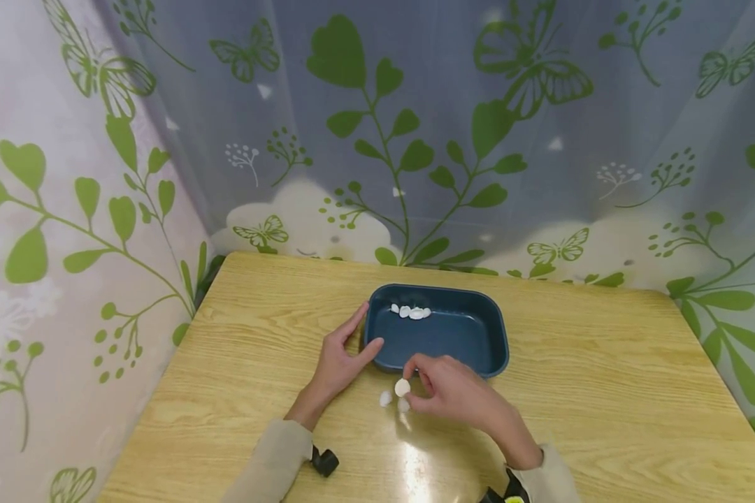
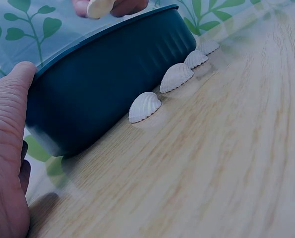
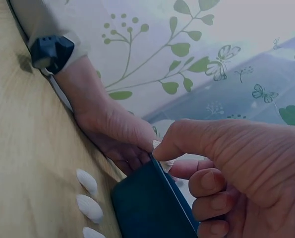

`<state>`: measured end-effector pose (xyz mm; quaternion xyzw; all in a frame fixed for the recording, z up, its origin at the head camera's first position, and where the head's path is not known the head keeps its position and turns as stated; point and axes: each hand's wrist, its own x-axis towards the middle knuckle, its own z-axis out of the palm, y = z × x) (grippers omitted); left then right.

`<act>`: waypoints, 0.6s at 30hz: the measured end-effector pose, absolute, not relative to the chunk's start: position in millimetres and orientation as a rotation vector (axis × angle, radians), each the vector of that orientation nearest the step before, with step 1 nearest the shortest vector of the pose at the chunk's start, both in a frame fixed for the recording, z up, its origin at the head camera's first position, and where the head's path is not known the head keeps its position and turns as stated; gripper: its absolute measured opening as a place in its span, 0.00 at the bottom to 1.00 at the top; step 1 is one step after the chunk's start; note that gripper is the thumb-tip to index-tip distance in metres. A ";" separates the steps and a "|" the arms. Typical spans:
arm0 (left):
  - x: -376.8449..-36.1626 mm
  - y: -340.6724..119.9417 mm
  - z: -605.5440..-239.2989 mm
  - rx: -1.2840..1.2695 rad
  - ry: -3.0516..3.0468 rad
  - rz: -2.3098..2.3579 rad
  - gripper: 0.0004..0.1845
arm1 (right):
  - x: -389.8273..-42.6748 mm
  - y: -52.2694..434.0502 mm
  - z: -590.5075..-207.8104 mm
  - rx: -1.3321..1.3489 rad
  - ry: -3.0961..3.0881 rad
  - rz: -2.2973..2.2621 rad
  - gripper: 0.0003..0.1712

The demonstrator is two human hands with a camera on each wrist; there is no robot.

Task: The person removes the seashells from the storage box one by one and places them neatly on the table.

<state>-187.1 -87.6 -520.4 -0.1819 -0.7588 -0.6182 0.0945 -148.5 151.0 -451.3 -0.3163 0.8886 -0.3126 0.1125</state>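
A wooden table stands in a corner hung with pale curtains printed with green leaves and butterflies. On it, just ahead of both hands, sits a dark blue rectangular tray with rounded corners.

The left hand rests against the tray's left end, fingers fairly straight and spread narrow, the thumb pressed to the near corner and the index finger lying along the rim; in the left wrist view the thumb lies flat against the tray's outer wall. It grips nothing.

The right hand hovers at the tray's near rim, just to the right of the left hand. Its thumb and index finger pinch a small white shell, held up just short of the rim; the other fingers are curled under. In the left wrist view that shell shows above the rim between the fingertips.

On the table, just below and to the left of the right hand's fingertips, lie more white ribbed shells, close against the tray's near wall; the left wrist view shows them in a row along that wall, and the right wrist view shows three beside the tray's corner. Inside the tray, beyond both hands near the far wall, a small cluster of shells lies together.

Light-coloured sleeves cover both forearms, and a black wrist strap shows at the left cuff.
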 end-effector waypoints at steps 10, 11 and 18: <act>-188.0 -87.4 -522.9 -0.537 -2.245 -1.811 0.35 | -137.5 144.4 -454.9 -0.982 2.591 -0.870 0.09; -187.8 -87.2 -522.3 -0.537 -2.245 -1.807 0.35 | -137.0 143.3 -455.9 -0.989 2.586 -0.861 0.10; -192.4 -87.4 -530.5 -0.541 -2.258 -1.797 0.36 | -134.2 135.6 -465.1 -1.004 2.516 -0.849 0.10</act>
